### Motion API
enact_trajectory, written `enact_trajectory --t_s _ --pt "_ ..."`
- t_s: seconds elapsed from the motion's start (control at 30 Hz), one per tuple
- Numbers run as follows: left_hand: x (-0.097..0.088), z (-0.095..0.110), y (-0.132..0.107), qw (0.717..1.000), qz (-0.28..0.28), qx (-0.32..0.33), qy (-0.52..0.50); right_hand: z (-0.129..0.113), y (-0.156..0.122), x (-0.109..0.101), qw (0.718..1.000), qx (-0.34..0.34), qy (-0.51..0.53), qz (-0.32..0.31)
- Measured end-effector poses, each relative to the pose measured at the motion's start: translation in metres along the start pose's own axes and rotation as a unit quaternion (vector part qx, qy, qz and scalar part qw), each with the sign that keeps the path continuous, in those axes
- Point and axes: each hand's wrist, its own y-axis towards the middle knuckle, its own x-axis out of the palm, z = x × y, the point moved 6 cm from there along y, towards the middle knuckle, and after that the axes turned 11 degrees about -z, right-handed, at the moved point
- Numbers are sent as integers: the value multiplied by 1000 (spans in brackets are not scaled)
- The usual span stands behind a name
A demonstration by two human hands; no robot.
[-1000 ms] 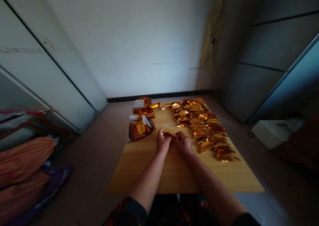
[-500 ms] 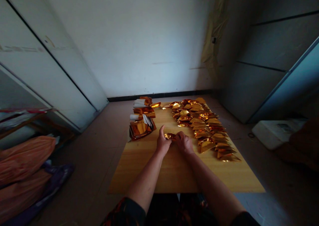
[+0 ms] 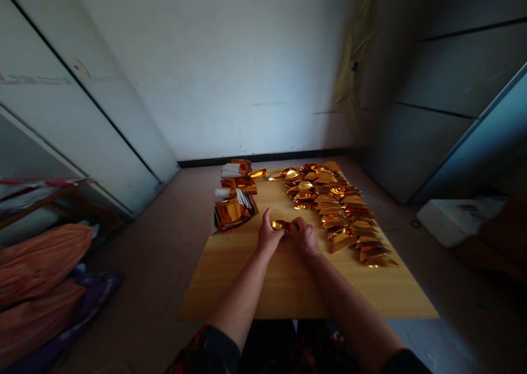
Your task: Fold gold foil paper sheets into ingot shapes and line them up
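Note:
Over the middle of a low wooden table [image 3: 296, 286], my left hand [image 3: 269, 235] and my right hand [image 3: 304, 235] meet on a small piece of gold foil paper [image 3: 281, 225]. Both hands pinch it; the left index finger sticks up. To the right of my hands lies a long spread of folded gold foil pieces [image 3: 337, 209]. Left of my hands sits a stack of flat gold foil sheets [image 3: 233, 212].
More foil stacks with white paper [image 3: 236, 176] stand at the table's far left corner. Orange and purple bags [image 3: 41, 275] lie on the floor at left. A white box [image 3: 457, 220] rests on the floor at right. A white wall is ahead.
My left index finger has lifted off the foil piece and now points up. Both hands stay at the same spot on the table.

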Motion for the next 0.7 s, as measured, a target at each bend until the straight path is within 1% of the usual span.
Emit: enact_trajectory --t_s 0.2,0.37,0.47,0.57,0.63,0.7 --pt "-3 -7 -1 995 -29 -52 -86 0 -1 -2 1000 -5 28 10" --pt "-5 -1 -4 992 -43 -46 -111 2 0 0 1000 -4 24 14" --pt "-7 -1 -4 992 -40 -51 -113 2 0 0 999 -15 31 24" --pt "-12 -2 -2 995 -28 -48 -79 2 -1 -1 999 -22 37 32" --pt "-19 0 1 1000 -18 -19 -15 1 -1 -1 999 -18 24 30" --pt "-26 3 3 997 4 26 74 0 -2 -2 1000 -10 5 27"
